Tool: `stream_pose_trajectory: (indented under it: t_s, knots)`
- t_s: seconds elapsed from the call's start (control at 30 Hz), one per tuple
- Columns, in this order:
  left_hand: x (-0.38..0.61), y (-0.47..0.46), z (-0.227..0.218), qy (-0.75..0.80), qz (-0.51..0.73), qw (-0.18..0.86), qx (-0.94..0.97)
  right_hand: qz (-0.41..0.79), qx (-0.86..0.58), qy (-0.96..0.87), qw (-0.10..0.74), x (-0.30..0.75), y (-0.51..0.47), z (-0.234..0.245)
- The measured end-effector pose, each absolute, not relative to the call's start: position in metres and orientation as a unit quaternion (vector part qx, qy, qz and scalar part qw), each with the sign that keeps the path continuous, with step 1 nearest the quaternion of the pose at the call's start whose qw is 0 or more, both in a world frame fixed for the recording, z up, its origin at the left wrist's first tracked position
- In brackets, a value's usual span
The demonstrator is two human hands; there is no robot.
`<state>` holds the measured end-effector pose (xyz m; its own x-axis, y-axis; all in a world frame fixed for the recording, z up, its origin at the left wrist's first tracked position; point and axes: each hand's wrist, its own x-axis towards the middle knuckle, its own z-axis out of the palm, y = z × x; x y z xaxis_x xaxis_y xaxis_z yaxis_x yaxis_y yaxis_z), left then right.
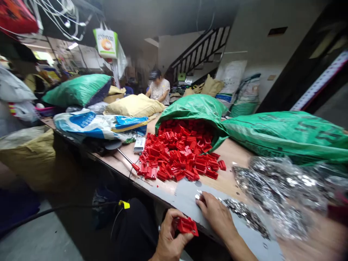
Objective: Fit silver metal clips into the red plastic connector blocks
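One boxy red clip in grip of left hand; right hand released, touching metal bits.

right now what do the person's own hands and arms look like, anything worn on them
Both hands are bare: no gloves on the left hand or right hand. The right forearm is uncovered to the frame edge, no sleeve showing. Of the left arm only the wrist shows, also uncovered. No ring, watch or band is visible.
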<state>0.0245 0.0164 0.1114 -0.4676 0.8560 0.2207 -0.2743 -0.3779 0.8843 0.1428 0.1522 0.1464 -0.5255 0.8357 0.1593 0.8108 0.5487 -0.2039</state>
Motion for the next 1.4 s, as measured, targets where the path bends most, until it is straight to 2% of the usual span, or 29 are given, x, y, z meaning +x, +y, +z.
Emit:
stream_pose_trajectory:
  t_s: [0.23, 0.33, 0.47, 0.67, 0.93, 1.13, 1.4]
  knots:
    - [0.024, 0.032, 0.103, 0.319, 0.769, 0.478, 0.281, 0.145, -0.495, -0.846, 0.135, 0.159, 0.173, 0.128]
    - [0.023, 0.033, 0.107, 0.300, 0.769, 0.501, 0.260, 0.172, -0.475, -0.844, 0.184, 0.168, 0.180, 0.123]
    - [0.021, 0.035, 0.110, 0.292, 0.766, 0.515, 0.251, 0.173, -0.445, -0.847, 0.233, 0.178, 0.186, 0.118]
    - [0.020, 0.035, 0.113, 0.318, 0.761, 0.521, 0.220, 0.167, -0.438, -0.849, 0.243, 0.185, 0.182, 0.116]
    - [0.021, 0.030, 0.144, 0.343, 0.733, 0.564, 0.165, 0.237, -0.456, -0.821, 0.249, 0.179, 0.152, 0.145]
    - [0.017, 0.038, 0.146, 0.348, 0.715, 0.591, 0.136, 0.314, -0.425, -0.800, 0.286, 0.173, 0.129, 0.164]
    - [0.018, 0.037, 0.148, 0.346, 0.701, 0.602, 0.165, 0.305, -0.325, -0.835, 0.322, 0.166, 0.102, 0.172]
